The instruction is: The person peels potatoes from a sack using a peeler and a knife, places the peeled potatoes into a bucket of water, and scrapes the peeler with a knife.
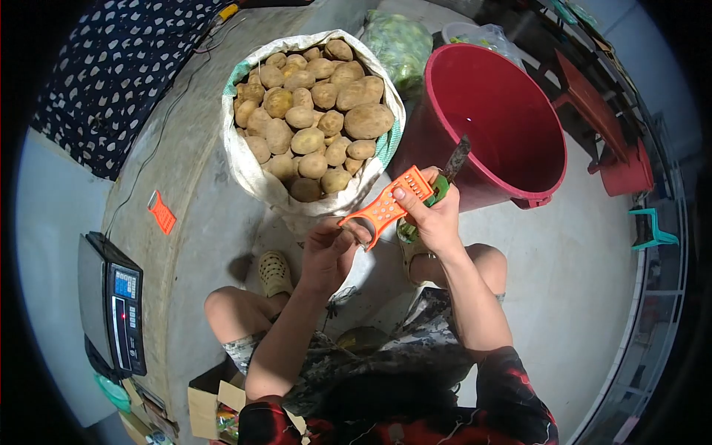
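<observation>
My right hand [439,219] is closed around an orange plastic peeler [384,211] with grating holes in its body. The same hand grips a knife [457,159], its dark, stained blade pointing up and away and green showing near its handle. My left hand [330,252] has its fingers curled at the peeler's forked blade end, with thumb and fingertips pinching there. Just beyond both hands stands a white woven sack [245,159], its rim rolled down, filled with unpeeled potatoes [308,141].
A large red tub [545,174] stands right of the sack. Behind are a bag of green vegetables [400,48] and a red stool [589,104]. Left, a second orange peeler [162,213] lies on a ledge near a digital scale [124,311]. A cardboard box [204,408] sits lower left.
</observation>
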Action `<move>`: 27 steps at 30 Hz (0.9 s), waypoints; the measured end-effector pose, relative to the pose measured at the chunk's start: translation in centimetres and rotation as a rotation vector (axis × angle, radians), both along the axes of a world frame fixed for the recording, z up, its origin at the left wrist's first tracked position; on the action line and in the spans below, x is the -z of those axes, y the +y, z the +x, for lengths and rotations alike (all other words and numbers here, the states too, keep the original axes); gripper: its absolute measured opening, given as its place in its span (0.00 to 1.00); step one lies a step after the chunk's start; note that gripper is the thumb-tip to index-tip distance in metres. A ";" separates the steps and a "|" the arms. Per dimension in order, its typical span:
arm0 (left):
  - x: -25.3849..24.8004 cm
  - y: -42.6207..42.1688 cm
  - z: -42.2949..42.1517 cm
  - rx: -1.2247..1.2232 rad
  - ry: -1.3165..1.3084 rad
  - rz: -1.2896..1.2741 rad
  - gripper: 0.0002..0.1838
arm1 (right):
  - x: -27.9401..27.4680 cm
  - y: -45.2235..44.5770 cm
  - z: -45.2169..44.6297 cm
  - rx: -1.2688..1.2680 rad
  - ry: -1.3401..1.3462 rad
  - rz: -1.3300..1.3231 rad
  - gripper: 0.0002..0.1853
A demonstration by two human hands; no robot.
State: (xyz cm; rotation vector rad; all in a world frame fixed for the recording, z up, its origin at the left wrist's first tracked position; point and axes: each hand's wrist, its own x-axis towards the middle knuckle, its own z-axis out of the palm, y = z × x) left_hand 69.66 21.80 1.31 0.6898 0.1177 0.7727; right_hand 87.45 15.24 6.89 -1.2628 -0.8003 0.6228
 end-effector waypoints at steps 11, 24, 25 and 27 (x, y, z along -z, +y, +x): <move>0.3 -1.1 0.7 0.098 -0.025 -0.110 0.05 | -0.2 -0.7 0.7 0.045 0.058 0.014 0.11; 0.9 -1.1 0.5 0.038 -0.008 -0.110 0.11 | -0.1 -0.3 0.3 0.030 0.082 0.010 0.11; 0.9 -1.1 0.6 0.027 -0.001 -0.056 0.09 | 0.0 -0.3 0.3 0.028 0.082 0.010 0.11; 1.0 -1.1 0.7 0.014 0.004 -0.001 0.08 | 0.1 -0.2 0.2 0.041 0.069 0.017 0.11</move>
